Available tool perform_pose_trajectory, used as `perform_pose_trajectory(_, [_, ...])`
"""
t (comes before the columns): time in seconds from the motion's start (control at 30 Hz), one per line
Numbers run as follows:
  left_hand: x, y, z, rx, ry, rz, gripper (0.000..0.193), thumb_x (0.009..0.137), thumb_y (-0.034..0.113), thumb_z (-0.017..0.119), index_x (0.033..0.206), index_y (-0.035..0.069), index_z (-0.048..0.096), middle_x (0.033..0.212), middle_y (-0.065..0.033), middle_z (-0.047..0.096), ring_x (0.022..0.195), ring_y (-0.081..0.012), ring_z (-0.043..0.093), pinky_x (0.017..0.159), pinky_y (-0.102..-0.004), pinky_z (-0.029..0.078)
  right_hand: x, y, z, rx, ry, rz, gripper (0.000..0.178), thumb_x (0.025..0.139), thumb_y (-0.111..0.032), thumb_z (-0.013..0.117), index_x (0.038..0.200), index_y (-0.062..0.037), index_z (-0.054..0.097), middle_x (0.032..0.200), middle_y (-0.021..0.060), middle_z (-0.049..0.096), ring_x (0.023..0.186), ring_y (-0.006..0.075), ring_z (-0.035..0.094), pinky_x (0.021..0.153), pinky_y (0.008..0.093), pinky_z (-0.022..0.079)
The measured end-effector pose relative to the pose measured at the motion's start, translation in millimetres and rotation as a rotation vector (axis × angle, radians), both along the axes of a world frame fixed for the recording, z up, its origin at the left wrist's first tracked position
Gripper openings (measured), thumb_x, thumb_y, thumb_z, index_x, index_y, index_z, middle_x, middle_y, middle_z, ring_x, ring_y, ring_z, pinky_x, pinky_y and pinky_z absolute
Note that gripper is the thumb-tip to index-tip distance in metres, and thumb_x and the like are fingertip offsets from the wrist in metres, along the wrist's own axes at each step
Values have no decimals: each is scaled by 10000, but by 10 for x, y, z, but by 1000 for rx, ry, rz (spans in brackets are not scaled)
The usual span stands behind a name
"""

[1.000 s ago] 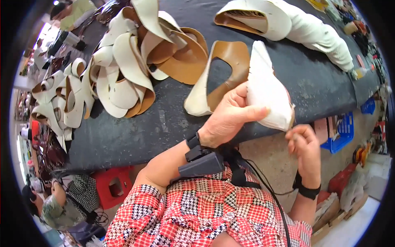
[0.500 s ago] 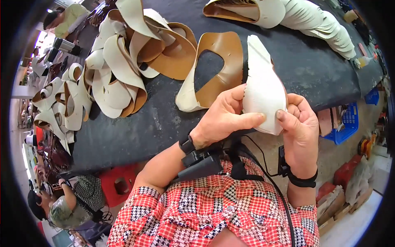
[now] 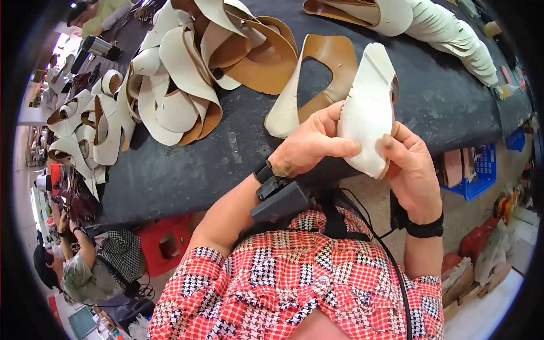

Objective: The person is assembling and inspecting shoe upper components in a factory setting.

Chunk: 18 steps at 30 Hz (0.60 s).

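Between my two hands is a shoe upper (image 3: 367, 113), white on the side facing me, with a strip of brown at its right edge. My left hand (image 3: 317, 139) pinches its left edge, the thumb lying flat across the white face. On the opposite edge my right hand (image 3: 409, 164) grips low down with thumb and bent fingers. Just beyond my left hand, a loose cut piece (image 3: 334, 54) with brown lining and a large opening lies on the dark table (image 3: 226, 181).
A heap of white and brown cut pieces (image 3: 187, 110) covers the table's left part. An overlapping row of white pieces (image 3: 447, 34) lies at the far right. Blue basket (image 3: 481, 175) and red stool (image 3: 164, 243) stand below table height. Another person (image 3: 93, 277) works at lower left.
The view has shifted, so the table items sit a little farther right and higher. The shoe upper is tilted slightly differently, and both hands keep their grip on it.
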State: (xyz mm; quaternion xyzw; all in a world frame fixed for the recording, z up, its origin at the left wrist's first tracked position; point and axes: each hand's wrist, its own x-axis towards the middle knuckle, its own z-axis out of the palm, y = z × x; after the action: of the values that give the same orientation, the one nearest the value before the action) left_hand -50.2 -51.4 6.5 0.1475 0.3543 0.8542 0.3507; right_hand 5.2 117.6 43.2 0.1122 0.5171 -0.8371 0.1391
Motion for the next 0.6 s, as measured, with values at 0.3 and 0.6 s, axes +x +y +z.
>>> perform_pose_trajectory(0.3, [-40,-306,-157,-24,12,-50,567,714,73,664,1225,21,424,1131,-70,558,1038,-176,538,937,-329,390,-72,-31,-84,-107,-53,39,227,838,-157,576,1004,-11,527,837,30,604,692,72,546,617,200,443])
perform_pose_trajectory(0.6, [188,-596,353,-872,1160,681,207,663,59,682,858,49,612,824,-61,605,738,-200,571,662,-291,461,-171,-226,-114,50,46,11,219,786,-57,620,984,1,548,822,43,632,656,83,570,618,202,443])
